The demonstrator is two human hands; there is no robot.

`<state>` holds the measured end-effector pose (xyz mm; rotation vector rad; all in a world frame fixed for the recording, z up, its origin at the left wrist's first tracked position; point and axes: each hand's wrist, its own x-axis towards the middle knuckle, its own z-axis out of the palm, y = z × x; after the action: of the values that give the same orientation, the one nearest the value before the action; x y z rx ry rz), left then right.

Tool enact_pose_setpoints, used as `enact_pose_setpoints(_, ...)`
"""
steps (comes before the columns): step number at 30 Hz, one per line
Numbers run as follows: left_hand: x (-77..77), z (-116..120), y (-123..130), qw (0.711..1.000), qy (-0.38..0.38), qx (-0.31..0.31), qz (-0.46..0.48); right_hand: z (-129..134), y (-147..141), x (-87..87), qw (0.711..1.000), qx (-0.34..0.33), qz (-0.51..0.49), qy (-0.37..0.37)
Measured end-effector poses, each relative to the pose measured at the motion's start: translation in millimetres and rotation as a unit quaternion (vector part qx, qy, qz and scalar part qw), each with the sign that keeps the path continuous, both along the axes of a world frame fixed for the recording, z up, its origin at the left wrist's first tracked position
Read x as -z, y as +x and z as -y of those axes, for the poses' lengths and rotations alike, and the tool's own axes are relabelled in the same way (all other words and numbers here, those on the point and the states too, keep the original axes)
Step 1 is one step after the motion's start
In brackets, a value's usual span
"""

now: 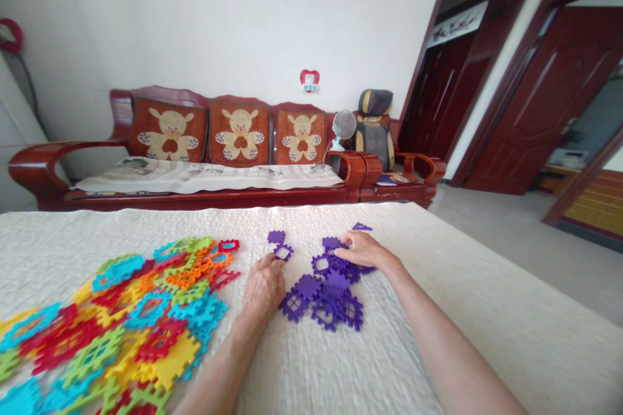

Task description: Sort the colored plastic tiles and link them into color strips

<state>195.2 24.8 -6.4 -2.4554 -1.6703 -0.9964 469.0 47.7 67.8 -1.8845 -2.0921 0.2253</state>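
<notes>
My left hand [265, 282] rests on the cloth, palm down, with its fingers stretched forward. Its fingertips touch or nearly touch a purple square frame piece [277, 248] with toothed edges. Just beyond that frame lies a solid purple square piece [276, 236]. Over the far right side of a heap of purple interlocking plastic pieces [335, 282], my right hand [363, 249] has its thumb and fingers bent around a purple piece [331, 243]. The hand hides part of that piece. Several heap pieces have window-like openings.
A broad spread of interlocking pieces [146, 311] in red, yellow, green, blue and orange covers the table's left side. A purple triangular piece [361, 227] lies beyond my right hand. The pale quilted cloth [487, 331] covers the table. Behind it stands a wooden sofa [243, 200].
</notes>
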Motion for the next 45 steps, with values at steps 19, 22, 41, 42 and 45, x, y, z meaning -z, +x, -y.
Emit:
enact_pose_setpoints(19, 11.2, -6, -2, 0.999, 0.054, 0.007, 0.004, -49, 85, 44.5, 0.966, 0.140, -0.086, 0.198)
enact_pose_setpoints(22, 8.7, -4, -1, 0.999, 0.053, 0.007, 0.005, -59, 89, 53.7, 0.962, 0.140, -0.093, 0.215)
enact_pose_setpoints(41, 6.1, -1, -1, 0.999, 0.048, 0.004, 0.003, -89, 95, 71.9, 0.963, 0.115, -0.119, 0.212)
enact_pose_setpoints(42, 6.5, -2, -1, 0.999, 0.050, 0.004, 0.003, -89, 95, 72.1, 0.963, 0.116, -0.118, 0.212)
enact_pose_setpoints(45, 6.7, -2, -1, 0.999, 0.049, 0.005, 0.001, -89, 95, 72.1, 0.963, 0.119, -0.116, 0.210)
